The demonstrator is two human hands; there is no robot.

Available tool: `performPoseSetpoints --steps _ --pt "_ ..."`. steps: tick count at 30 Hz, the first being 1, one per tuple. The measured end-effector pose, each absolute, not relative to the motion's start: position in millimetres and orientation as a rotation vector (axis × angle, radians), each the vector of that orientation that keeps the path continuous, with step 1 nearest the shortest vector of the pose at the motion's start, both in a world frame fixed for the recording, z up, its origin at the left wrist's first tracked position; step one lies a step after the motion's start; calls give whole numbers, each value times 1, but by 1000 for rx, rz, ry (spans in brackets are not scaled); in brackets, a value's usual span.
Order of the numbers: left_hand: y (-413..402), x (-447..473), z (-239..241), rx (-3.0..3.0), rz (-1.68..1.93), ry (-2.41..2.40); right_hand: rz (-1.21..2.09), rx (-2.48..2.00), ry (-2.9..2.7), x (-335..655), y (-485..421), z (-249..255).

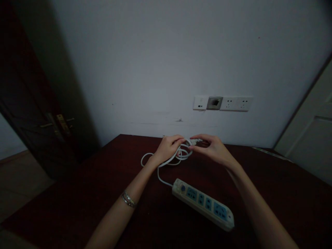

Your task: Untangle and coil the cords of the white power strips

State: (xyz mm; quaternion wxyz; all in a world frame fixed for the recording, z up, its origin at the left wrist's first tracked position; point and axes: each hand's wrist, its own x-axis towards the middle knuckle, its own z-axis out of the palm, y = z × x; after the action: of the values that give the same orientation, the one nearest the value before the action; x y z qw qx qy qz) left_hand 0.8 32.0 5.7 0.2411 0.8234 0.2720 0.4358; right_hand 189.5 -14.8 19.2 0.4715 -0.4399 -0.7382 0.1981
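A white power strip point(203, 204) with blue sockets lies on the dark red table point(77, 204), angled toward the lower right. Its white cable point(162, 166) runs up from the strip's left end into loose coils near the table's far edge. My left hand point(167, 148) is closed round the coiled cable. My right hand point(214, 148) pinches the cable's end close to the plug, fingertips almost meeting those of the left hand. A bracelet sits on my left wrist.
A row of wall sockets point(223, 103) is set in the pale wall above the table. A dark door point(38, 103) with a handle stands open at the left. A light door point(308, 138) is at the right.
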Motion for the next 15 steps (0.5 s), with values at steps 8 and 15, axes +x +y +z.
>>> performPoseSetpoints --steps 8,15 --pt "40 7 -2 1913 1124 728 631 -1101 -1716 187 -9 16" --pt "47 9 -3 1787 1188 765 644 -1087 -1665 195 10 6"
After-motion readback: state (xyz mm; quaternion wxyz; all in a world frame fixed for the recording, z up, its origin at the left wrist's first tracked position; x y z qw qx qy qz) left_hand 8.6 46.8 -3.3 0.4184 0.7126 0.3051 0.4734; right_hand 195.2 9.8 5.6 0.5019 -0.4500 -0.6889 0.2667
